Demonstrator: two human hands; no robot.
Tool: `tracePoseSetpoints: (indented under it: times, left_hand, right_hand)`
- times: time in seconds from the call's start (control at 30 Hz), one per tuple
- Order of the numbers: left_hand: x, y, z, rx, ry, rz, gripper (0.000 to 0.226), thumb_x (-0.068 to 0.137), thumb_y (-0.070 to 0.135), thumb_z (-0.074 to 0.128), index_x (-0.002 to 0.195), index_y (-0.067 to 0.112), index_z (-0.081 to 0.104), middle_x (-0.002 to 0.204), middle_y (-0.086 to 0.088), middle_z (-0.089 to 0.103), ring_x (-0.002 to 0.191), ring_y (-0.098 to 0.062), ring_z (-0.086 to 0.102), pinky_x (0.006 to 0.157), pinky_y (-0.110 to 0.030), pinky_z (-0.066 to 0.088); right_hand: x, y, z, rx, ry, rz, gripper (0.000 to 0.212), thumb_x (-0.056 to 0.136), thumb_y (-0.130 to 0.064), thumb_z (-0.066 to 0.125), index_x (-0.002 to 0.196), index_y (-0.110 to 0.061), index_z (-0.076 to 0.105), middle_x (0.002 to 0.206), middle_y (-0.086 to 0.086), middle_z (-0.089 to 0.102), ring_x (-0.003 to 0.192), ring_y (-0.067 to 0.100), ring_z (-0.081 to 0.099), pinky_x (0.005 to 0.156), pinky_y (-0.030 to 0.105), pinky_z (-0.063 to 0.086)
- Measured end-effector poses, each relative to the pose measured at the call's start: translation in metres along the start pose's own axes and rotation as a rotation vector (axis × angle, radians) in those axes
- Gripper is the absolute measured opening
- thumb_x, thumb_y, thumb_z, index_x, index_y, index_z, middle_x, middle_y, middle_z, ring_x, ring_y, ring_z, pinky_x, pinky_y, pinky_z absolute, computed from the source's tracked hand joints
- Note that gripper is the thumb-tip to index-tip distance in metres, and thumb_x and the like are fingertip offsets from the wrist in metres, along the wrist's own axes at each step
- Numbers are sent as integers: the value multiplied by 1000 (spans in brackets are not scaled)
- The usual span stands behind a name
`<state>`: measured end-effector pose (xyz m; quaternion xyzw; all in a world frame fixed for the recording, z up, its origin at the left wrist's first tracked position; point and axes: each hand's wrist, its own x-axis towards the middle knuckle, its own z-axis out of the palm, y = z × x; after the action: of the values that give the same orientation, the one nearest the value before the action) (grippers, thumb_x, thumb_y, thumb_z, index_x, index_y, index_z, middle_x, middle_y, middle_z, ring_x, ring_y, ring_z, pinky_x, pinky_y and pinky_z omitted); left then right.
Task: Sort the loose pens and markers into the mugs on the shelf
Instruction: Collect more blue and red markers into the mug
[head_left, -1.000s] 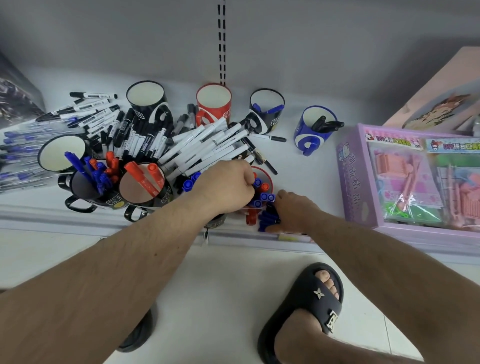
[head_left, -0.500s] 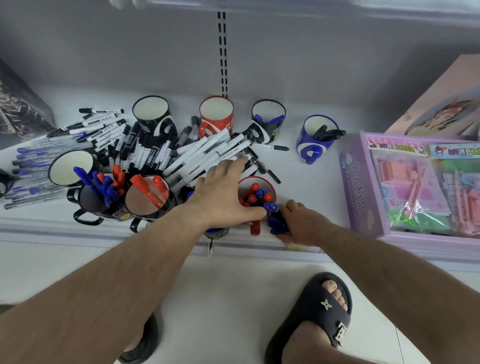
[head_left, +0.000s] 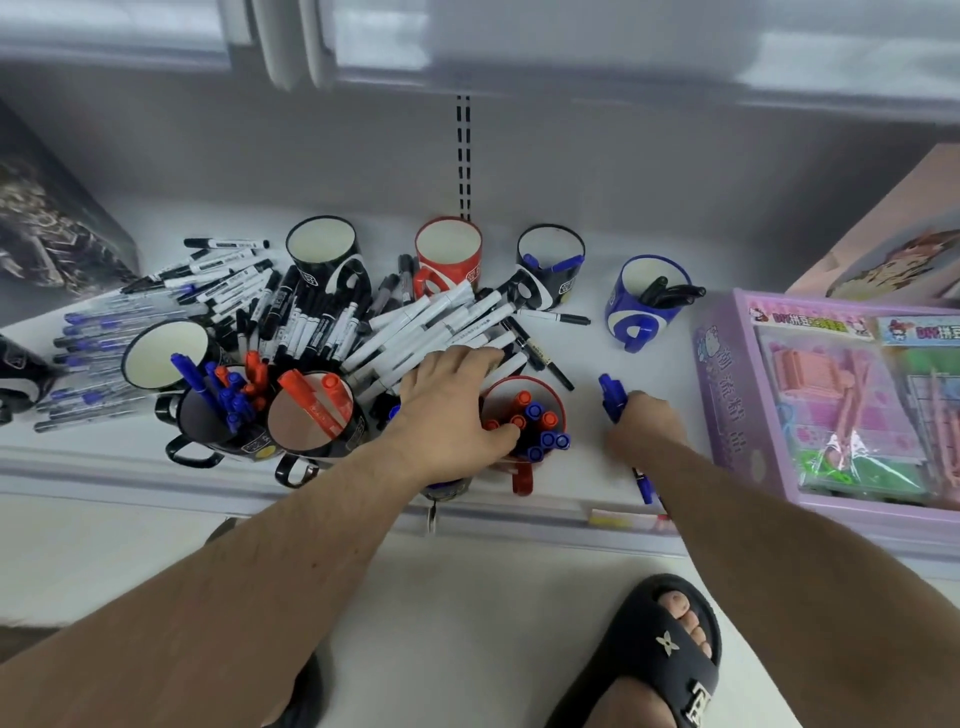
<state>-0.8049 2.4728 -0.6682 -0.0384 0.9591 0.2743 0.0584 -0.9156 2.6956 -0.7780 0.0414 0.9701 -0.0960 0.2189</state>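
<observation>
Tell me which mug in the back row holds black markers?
The blue mug, farthest right in the back row: black markers poke over its rim. The dark mug beside it holds blue ones.

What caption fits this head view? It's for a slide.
Left hand reaches over the white pens beside a red mug of markers; right hand holds blue pens.

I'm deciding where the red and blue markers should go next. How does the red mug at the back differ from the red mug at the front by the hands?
The back red mug looks empty, its pale inside showing; the front red mug is packed with red and blue capped markers. The back red mug stands apart from both hands; the left hand lies open right beside the front red mug, thumb at its rim. Both are red, upright, handles toward the camera.
</observation>
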Motion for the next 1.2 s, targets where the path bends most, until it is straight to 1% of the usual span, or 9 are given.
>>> tracePoseSetpoints:
  times: [0.2,0.33,0.4,0.47,0.53,0.63,0.8,0.97,1.2]
  left_hand:
    - [4,18,-11,-507,147,-37,42,85,29,68,125,25,54,111,12,57,100,-5,52,86,-18,41]
    - [-1,48,-19,-946,-232,-207,47,82,63,58,119,35,54,110,11,65,108,-10,58,101,-32,43]
    - [-8,56,-22,-1132,-491,-252,67,72,80,54,116,30,60,111,0,69,105,-20,64,97,-42,48]
    - [-16,56,-26,-1295,-628,-291,71,67,76,51,104,17,63,89,-6,71,80,-25,68,76,-42,55]
    - [-23,52,-32,-1360,-628,-300,63,65,70,51,90,12,56,72,-6,62,59,-21,57,60,-34,51]
    - [-32,40,-36,-1347,-609,-225,60,67,67,51,87,11,50,68,-5,55,55,-17,44,47,-22,33]
    - [-42,20,-41,-1218,-624,-75,50,83,56,50,97,9,60,81,-3,69,73,-20,64,65,-31,41]
    - [-49,19,-45,-1411,-600,-142,42,83,40,55,112,9,57,93,-8,73,76,-22,70,86,-49,32]
    - [-52,17,-51,-1500,-575,-208,45,79,42,58,115,15,59,94,-6,72,73,-24,70,77,-40,36]
  right_hand:
    - [-36,-41,-87,895,28,-84,14,69,0,64,73,-7,52,59,5,45,53,20,43,51,27,37]
    - [-103,-82,-132,1404,-253,-308,17,77,11,51,69,-4,51,60,7,48,49,17,49,50,26,43]
    - [-131,-100,-136,1462,-285,-417,12,73,10,52,71,0,57,59,9,56,51,20,56,53,28,49]
    - [-150,-112,-135,1482,-237,-475,11,72,11,56,78,3,60,59,9,61,54,20,61,55,28,52]
    - [-161,-118,-132,1478,-193,-503,14,77,15,55,79,2,60,59,5,62,55,14,63,52,24,51]
    - [-169,-120,-129,1376,-163,-540,20,70,4,64,88,9,61,72,10,63,69,17,63,62,27,52]
    - [-181,-120,-128,1161,-157,-596,29,84,12,62,100,-12,64,85,3,74,87,19,71,76,31,58]
    - [-185,-123,-127,1154,-127,-547,28,89,3,64,114,-9,60,92,3,75,89,21,71,72,30,58]
    - [-185,-118,-126,1560,-316,-497,51,79,9,57,128,-4,59,115,22,69,101,35,68,80,48,57]
